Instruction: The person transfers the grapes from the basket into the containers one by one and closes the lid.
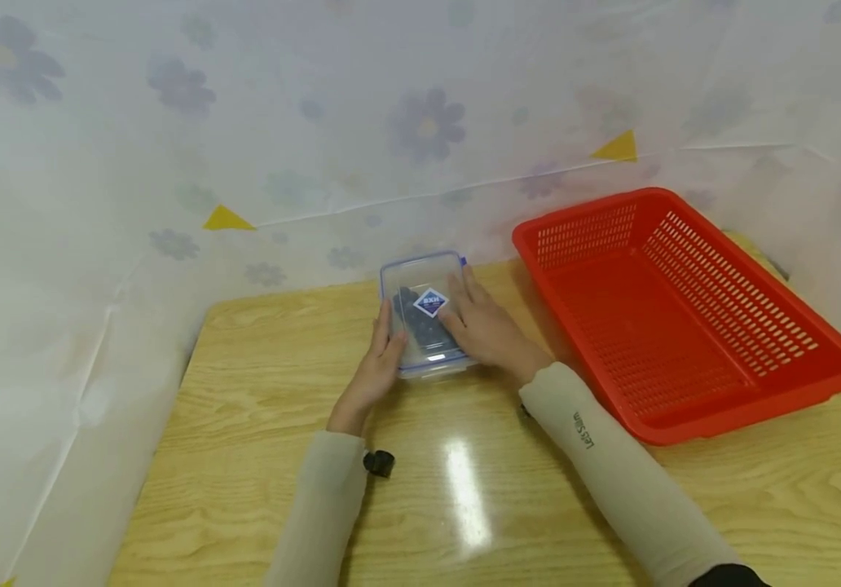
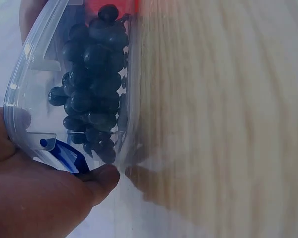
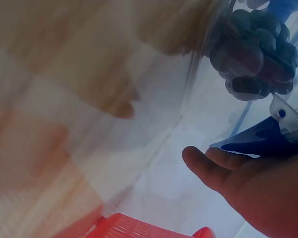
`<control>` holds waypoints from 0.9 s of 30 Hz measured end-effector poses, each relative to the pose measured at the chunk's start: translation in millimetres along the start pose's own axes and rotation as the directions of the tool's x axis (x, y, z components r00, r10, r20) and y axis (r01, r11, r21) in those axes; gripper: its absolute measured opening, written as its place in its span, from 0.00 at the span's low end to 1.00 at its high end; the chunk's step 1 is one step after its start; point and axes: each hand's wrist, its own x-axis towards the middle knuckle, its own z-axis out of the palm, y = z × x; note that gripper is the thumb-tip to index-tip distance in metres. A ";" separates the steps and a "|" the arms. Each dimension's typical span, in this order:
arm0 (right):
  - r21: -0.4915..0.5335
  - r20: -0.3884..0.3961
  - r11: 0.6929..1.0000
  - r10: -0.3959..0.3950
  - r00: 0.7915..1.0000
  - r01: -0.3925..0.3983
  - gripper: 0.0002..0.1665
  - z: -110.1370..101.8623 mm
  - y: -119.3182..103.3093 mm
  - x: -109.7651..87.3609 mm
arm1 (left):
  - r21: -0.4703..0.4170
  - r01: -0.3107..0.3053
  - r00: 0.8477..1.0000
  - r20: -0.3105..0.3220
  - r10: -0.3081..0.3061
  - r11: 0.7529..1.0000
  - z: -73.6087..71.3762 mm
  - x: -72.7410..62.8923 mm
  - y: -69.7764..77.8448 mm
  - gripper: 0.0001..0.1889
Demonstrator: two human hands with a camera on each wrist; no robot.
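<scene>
A clear lidded food container [image 1: 424,265] with a blue seal and a diamond label [image 1: 431,302] stands on the table. Dark grapes [image 2: 94,74] lie inside it. On its left side my left hand [image 1: 376,367] grips the wall, the thumb near the front corner of the lid; a blue clip [image 2: 69,157] sits between thumb and fingers. My right hand [image 1: 490,330] holds the right edge, thumb over the lid and fingers along the side. Another blue clip [image 3: 268,139] juts out against those fingers in the right wrist view.
A large red slotted basket [image 1: 655,326] stands on the wooden table [image 1: 259,391] right of the container, close to my right forearm. A flower-patterned sheet [image 1: 303,122] rises behind the table and along its left side.
</scene>
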 end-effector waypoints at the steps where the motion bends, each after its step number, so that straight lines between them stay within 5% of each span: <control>1: -0.019 0.008 1.000 0.001 1.000 -0.001 0.44 0.0 0.3 0.1 | 0.006 -0.002 1.000 -0.007 0.002 1.000 1.0 0.0 0.1 0.34; 6: -0.069 0.032 0.998 0.004 0.999 -0.001 0.45 -0.9 0.6 -0.5 | 0.018 -0.008 0.999 -0.034 0.009 1.000 4.5 -1.4 1.9 0.34; 27: -0.005 0.073 1.000 0.013 0.997 -0.013 0.46 -4.0 -2.2 1.2 | 0.091 0.015 0.992 -0.129 -0.003 0.996 5.2 -3.9 11.8 0.34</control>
